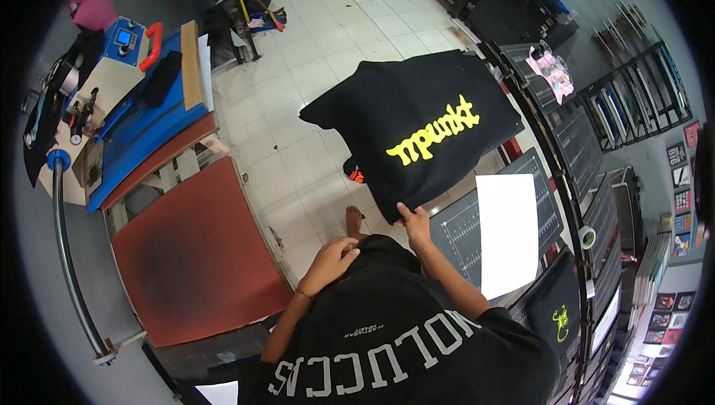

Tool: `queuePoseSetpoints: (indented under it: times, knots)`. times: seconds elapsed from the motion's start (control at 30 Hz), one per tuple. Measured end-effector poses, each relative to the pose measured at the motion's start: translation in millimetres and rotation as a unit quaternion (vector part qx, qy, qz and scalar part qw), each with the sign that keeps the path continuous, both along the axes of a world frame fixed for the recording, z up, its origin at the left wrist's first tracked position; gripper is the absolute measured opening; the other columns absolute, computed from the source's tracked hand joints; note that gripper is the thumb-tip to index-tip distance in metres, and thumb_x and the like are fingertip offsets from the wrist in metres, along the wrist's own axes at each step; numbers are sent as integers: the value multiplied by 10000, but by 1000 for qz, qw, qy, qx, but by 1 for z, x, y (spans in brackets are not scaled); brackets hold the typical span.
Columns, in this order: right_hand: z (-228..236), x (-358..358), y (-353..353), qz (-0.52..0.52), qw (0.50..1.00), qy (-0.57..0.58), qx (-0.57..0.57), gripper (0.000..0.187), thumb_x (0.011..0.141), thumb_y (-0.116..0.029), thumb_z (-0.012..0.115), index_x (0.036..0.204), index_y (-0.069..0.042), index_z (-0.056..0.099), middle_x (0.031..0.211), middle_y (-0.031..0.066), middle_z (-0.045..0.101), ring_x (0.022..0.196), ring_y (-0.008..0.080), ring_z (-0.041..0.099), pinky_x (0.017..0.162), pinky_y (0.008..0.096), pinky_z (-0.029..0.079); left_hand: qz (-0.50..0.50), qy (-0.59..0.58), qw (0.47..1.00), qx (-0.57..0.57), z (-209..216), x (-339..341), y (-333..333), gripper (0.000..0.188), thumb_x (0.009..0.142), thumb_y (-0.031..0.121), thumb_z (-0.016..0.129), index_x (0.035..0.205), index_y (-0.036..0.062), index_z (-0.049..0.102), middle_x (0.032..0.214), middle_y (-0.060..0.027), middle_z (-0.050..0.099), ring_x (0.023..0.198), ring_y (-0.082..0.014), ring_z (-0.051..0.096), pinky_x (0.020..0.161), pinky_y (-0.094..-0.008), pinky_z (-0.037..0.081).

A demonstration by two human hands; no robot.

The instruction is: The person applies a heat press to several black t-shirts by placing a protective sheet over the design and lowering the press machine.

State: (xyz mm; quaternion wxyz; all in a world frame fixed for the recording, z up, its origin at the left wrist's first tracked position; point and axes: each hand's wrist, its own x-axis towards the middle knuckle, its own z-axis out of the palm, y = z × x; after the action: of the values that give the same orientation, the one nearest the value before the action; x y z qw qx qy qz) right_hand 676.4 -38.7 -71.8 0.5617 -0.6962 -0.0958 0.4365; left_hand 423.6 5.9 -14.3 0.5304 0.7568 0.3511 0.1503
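A black shirt [439,85] with neon yellow lettering is spread over a board on the right side, one sleeve reaching out to the left above the floor. My right hand [414,225] is closed on the near lower corner of this shirt, thumb on top. My left hand [331,262] rests at the front of the dark shirt I wear, fingers extended and slightly bent, with no object visible in it. Below the black shirt's left edge hangs a dark piece with a small orange-red marking [354,173].
At left stands a blue heat press [141,126] with a red handle; its reddish-brown pad [197,252] lies nearer me. On the right, a white sheet [508,234] covers part of a dark ruled board [458,245]. A tape roll [587,237] and a rack of frames [633,100] are beyond.
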Motion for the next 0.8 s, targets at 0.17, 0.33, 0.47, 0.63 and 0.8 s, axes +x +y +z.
queuePoseSetpoints:
  times: [0.17, 0.33, 0.47, 0.63, 0.8]
  knots:
    - [102, 1, 55, 84, 986, -81, 116, 267, 913, -176, 674, 1090, 21, 634, 1049, 76, 677, 902, 167, 631, 843, 311, 493, 153, -157, 910, -353, -35, 12, 24, 558, 984, 471, 484, 1289, 5, 521, 1195, -140, 623, 1048, -260, 602, 916, -401, 472]
    - [233, 13, 97, 154, 963, -72, 210, 229, 942, -229, 630, 820, -82, 503, 760, 94, 647, 534, 128, 583, 430, 224, 417, 229, -399, 678, -573, -39, 50, 95, 865, 916, 722, 371, 1409, 11, 381, 1298, -158, 555, 1119, -281, 561, 949, -423, 452]
    - [300, 22, 94, 185, 964, -33, 186, 208, 959, -221, 592, 866, -85, 464, 698, 107, 643, 365, 100, 496, 261, 183, 230, 289, -426, 666, -540, -34, 72, 129, 911, 895, 749, 375, 1428, 10, 344, 1345, -175, 510, 1127, -270, 541, 956, -409, 446]
    - [289, 49, 82, 215, 968, 87, 94, 260, 969, -248, 571, 815, -85, 441, 619, 237, 635, 333, 144, 518, 246, 196, 243, 265, -366, 736, -505, -37, 69, 139, 882, 915, 739, 337, 1400, 4, 380, 1327, -165, 518, 1105, -246, 548, 934, -389, 447]
    - [222, 31, 89, 160, 907, 327, 212, 237, 1004, -204, 514, 877, -39, 628, 844, 156, 706, 848, 258, 709, 689, 368, 604, 216, -330, 705, -590, -44, 79, 122, 850, 926, 726, 329, 1417, 33, 358, 1312, -156, 515, 1128, -298, 523, 951, -437, 429]
